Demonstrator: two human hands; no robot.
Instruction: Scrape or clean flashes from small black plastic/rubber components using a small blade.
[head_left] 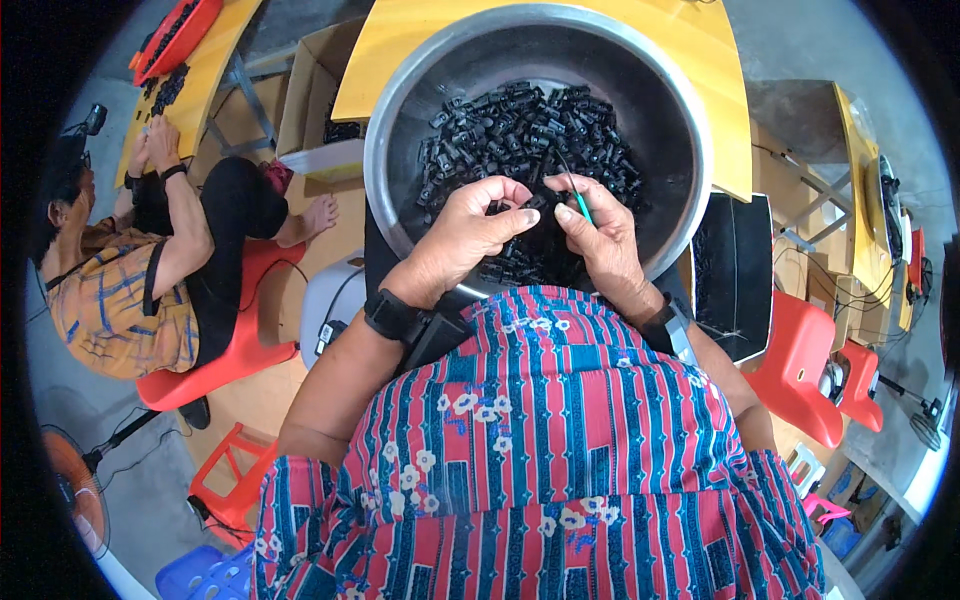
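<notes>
**Both hands work black parts over a steel bowl**

A big steel bowl (385, 130) fills the upper middle of the frame, resting against the edge of a yellow tabletop (700, 60). It holds a heap of small black plastic parts (530, 125), piled toward the centre and the near side.

The left hand (470, 225) comes in from the lower left, wrist bent and palm turned inward, with a black wristband (390, 312) on the forearm. Its thumb and fingers are clenched on 1 small black part (535, 203) just above the heap, at the near side of the bowl.

The right hand (600, 230) enters from the lower right and meets the left at the centre of the frame, fingertips almost touching. Its grip is pinched around a thin green tool (578, 200), whose upper end points up and back over the parts. A dark band sits on that wrist too.

In the upper left, a red tray (190, 30) on a second yellow tabletop carries more black pieces. A cardboard box (305, 90) stands below it, left of the bowl. A dark bin (735, 270) sits at the middle right.

At the left edge another person (130, 270) sits on a red chair (230, 350), hands up at the second tabletop.
</notes>
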